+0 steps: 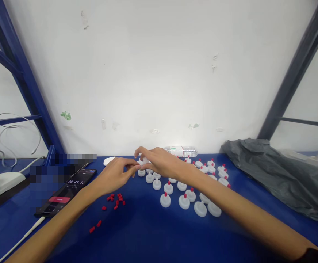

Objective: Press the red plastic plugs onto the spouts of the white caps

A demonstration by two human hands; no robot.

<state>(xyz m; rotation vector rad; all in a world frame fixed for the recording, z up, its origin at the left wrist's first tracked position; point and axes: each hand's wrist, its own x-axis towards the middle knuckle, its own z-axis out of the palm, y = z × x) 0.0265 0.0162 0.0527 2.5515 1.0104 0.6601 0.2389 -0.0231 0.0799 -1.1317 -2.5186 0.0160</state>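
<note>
Scuffed white wall (159,73) behind, blue tabletop (137,233) in front. Far L: white power strip (8,182), then smartphone (65,193) w/ stopwatch on screen, white cable (27,235) at its near end. Next, loose red caps (119,196), scattered, axes mixed; they're on the person's side of the L hand (117,173), which is the nearer one. L hand: thumb + index tips pinched together; contents, if any, can't tell from where I stand. R hand (161,160): fingers curled opp. L fingertips, white piece (145,160) showing in the curve; gripped or just behind, can't tell. Bare nozzle lids (149,178) right by the fingertips, nozzles up, i.e. long axis approx. vert., R of the loose caps. More translucent lids (165,200) spread R, around/under R forearm, many w/ red caps on, some w/o. Water bottle (183,151) on its side by wall. Far R: crumpled dark plastic bag (279,179).
</note>
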